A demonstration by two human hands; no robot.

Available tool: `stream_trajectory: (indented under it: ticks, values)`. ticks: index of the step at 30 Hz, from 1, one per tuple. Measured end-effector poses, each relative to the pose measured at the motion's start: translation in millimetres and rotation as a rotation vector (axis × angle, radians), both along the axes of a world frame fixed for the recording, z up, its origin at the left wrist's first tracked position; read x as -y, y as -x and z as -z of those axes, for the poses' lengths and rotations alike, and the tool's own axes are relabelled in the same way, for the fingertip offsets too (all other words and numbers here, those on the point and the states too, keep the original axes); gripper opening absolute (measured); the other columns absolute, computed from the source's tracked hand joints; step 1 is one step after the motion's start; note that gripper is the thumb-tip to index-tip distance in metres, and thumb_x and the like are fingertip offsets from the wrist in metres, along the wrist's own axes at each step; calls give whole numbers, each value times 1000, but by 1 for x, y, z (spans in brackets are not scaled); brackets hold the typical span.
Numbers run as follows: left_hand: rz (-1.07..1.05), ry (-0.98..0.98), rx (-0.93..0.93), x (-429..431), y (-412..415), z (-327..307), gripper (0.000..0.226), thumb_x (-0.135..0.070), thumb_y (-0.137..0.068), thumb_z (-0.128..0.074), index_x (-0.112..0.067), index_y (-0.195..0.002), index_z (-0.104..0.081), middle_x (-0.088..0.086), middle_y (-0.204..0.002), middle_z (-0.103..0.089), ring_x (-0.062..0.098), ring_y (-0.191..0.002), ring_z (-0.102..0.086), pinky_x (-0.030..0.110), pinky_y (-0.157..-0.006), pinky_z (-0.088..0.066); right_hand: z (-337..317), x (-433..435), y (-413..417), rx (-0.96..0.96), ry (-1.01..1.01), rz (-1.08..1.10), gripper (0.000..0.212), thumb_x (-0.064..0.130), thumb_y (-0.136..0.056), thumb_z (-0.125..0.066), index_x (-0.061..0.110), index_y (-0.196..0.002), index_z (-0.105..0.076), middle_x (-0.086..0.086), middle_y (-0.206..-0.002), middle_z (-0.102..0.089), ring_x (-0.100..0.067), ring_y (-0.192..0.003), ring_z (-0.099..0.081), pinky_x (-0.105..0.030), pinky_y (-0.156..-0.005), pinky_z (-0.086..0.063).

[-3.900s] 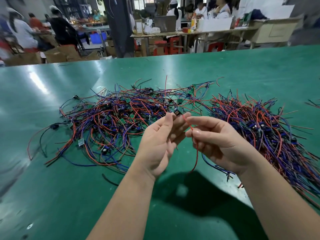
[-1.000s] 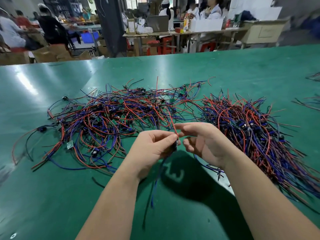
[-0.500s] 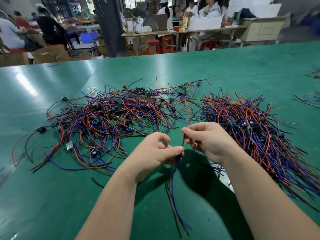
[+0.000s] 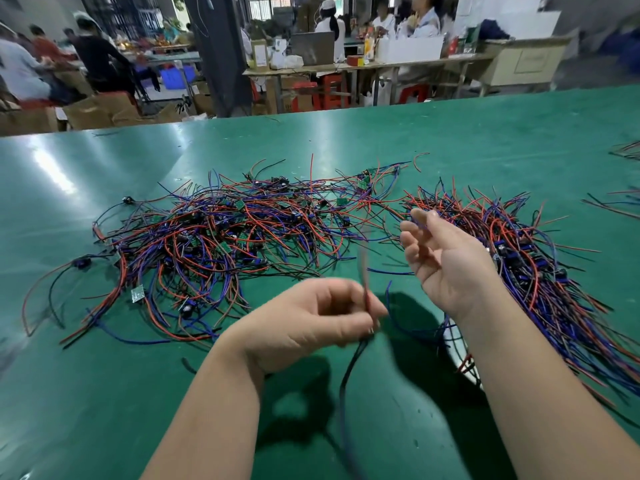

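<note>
My left hand [image 4: 308, 320] is over the near part of the green table [image 4: 485, 140] and pinches a small wire assembly [image 4: 349, 368] between thumb and fingers. Its red lead sticks up, blurred, and its dark leads hang down toward me. My right hand [image 4: 446, 258] is lifted to the right of it, palm toward me, fingers loosely spread and holding nothing. A tangled heap of red, blue and black wires with small green boards [image 4: 221, 244] lies beyond my left hand. A more aligned bundle of the same wires [image 4: 540, 271] lies under and right of my right hand.
A few loose wires [image 4: 620, 199] lie at the table's far right edge. Beyond the table's back edge stand other workbenches [image 4: 363, 67], red stools, cardboard boxes and several seated people. A dark pillar [image 4: 218, 53] rises behind the table.
My right hand has let go of the red lead, risen and opened to the right. My left hand keeps the assembly and has shifted slightly right; its leads now swing, blurred.
</note>
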State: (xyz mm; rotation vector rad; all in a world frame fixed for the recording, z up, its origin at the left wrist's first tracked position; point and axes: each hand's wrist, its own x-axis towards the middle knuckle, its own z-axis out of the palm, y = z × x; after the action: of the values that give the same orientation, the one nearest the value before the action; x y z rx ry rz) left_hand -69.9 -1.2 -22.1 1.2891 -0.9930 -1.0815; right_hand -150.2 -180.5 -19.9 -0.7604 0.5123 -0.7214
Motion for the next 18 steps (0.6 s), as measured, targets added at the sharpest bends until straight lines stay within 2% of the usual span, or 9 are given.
stream_trajectory:
  ticks: [3, 5, 7, 9, 12, 13, 15, 17, 18]
  values:
    - [-340, 287, -422, 3, -8, -6, 19, -1, -69, -74, -20, -65, -72, 2, -73, -69, 4, -59, -60, 13, -57, -50, 0, -1, 2, -133, 61, -159, 16, 1, -97, -45, 3, -105, -58, -11, -78, -63, -11, -53, -61, -17, -48, -49]
    - [-563, 450, -565, 6, -15, -8, 10, -9, -59, -71, -17, -65, -72, 2, -71, -70, 6, -58, -65, 14, -57, -54, 4, -6, 1, -344, 237, -300, 19, -3, -95, -46, -3, -105, -61, -10, -75, -62, -9, -51, -58, -15, -46, -47]
    - [-697, 524, -580, 9, -18, -6, 17, -6, -62, -67, -13, -77, -70, 2, -71, -71, 8, -61, -68, 14, -58, -54, 8, -13, 0, -452, 333, -403, 15, 0, -94, -50, -2, -97, -65, -8, -70, -63, -9, -50, -57, -14, -45, -45]
    - [-743, 546, -545, 13, -16, -3, 25, -2, -63, -65, -9, -87, -67, 3, -75, -72, 9, -67, -69, 15, -61, -55, 7, -17, 0, -398, 278, -528, 12, 1, -90, -54, 0, -93, -66, -8, -68, -65, -10, -51, -58, -14, -45, -45]
    - [-729, 580, -522, 18, -11, 1, 29, 2, -67, -63, -7, -94, -67, 6, -82, -73, 12, -78, -71, 17, -65, -55, 2, -20, 2, -302, 162, -669, 18, 4, -84, -57, -1, -99, -65, -10, -70, -68, -11, -52, -60, -16, -47, -48]
    - [-721, 595, -522, 20, -11, 2, 29, 3, -69, -61, -7, -95, -67, 6, -83, -73, 14, -80, -72, 18, -67, -56, 3, -21, 0, -290, 115, -630, 19, 4, -88, -54, -2, -103, -64, -11, -71, -68, -12, -52, -61, -17, -46, -49]
    - [-701, 625, -538, 17, -13, 0, 30, 5, -72, -53, -5, -96, -68, 9, -85, -73, 18, -84, -72, 21, -73, -57, 7, -18, -7, -313, 45, -392, 21, 6, -97, -46, -1, -112, -59, -15, -77, -66, -17, -55, -63, -20, -46, -50]
    - [-623, 642, -609, 11, -18, -3, 33, -2, -72, -46, -3, -90, -73, 12, -85, -74, 23, -86, -72, 25, -76, -58, 8, -14, -10, -377, 99, -167, 21, 16, -101, -41, 7, -113, -56, -16, -92, -62, -22, -63, -65, -25, -48, -51]
    - [-584, 636, -647, 9, -20, -5, 34, -8, -74, -44, -2, -87, -74, 12, -85, -73, 24, -85, -72, 27, -76, -58, 8, -13, -10, -384, 137, -135, 21, 21, -102, -39, 10, -111, -55, -16, -98, -61, -24, -65, -65, -26, -49, -51]
